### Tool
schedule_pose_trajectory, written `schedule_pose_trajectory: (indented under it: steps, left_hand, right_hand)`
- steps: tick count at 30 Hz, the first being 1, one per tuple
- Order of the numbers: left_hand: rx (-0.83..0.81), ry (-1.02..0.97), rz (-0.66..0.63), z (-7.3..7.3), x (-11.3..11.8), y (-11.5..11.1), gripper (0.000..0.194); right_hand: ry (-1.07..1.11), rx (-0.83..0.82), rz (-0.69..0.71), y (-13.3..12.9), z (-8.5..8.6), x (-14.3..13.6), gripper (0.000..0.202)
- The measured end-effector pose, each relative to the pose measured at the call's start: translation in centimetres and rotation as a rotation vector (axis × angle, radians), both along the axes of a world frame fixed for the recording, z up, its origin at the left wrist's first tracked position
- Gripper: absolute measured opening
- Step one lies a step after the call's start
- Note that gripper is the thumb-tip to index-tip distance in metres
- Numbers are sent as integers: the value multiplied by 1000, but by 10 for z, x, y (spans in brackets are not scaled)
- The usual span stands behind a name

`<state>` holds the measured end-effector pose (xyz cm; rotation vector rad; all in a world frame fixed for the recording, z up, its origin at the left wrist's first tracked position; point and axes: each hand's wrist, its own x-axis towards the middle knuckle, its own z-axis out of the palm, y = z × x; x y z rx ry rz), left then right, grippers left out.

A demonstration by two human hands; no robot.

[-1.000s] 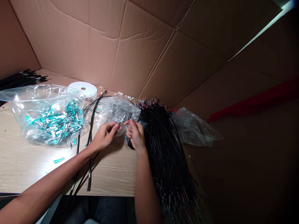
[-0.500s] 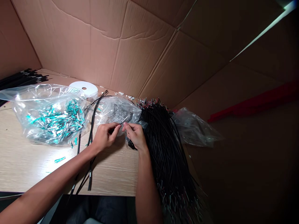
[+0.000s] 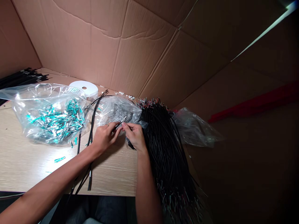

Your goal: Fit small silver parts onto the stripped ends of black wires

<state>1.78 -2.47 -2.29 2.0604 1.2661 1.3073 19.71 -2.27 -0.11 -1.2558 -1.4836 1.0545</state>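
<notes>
My left hand [image 3: 104, 137] and my right hand [image 3: 134, 135] meet over the wooden table [image 3: 28, 165], fingertips together, pinching a thin black wire [image 3: 121, 120] whose silvery end pokes up between them. Just behind them lies a clear bag of small grey metal parts [image 3: 118, 112]. A large bundle of black wires [image 3: 167, 155] runs from the back of the table down past my right forearm.
A clear bag of teal and silver foil pieces [image 3: 50, 119] lies at the left, with a white tape roll [image 3: 84, 88] behind it. Loose black wires [image 3: 90, 146] cross the table. Cardboard walls [image 3: 130, 46] enclose the back. An empty plastic bag [image 3: 193, 127] sits right.
My hands have closed the gap between them and now pinch the wire end together; the left hand shifted slightly right and forward.
</notes>
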Motion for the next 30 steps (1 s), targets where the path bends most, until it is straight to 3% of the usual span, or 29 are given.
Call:
schedule_pose_trajectory:
  steps: [4,9,14,16,19,23,26,30]
  left_hand:
    - [33,118,62,-9,-2,1,29]
    - [19,158,-12,-15,-6,3,29]
    - [-50,-35,-93,1,-3,1,24]
    - [-181,-176,-176,13,-3,0,31]
    - [-538,-490,-425,25,-4,3,42]
    - [-970,-903,-716,27,-9,8,35]
    - [-1050,-1041,-784,25,-10,9,34]
    - [-1039,-1057,-825,25,-9,7,40]
  right_hand:
    - [-37,10,15,0,-1,0,51]
    - [-15,-14,17,-1,-1,0,51]
    - [56,-73,56,0,-1,4,53]
    - [81,-91,63,1,-3,6,54]
    - [151,-119,81,1,-4,7,52]
    - [285,-151,149,-1,0,4,51]
    - [352,-167,145,-2,6,2,53]
    - [482,-170,69,-2,13,-1,53]
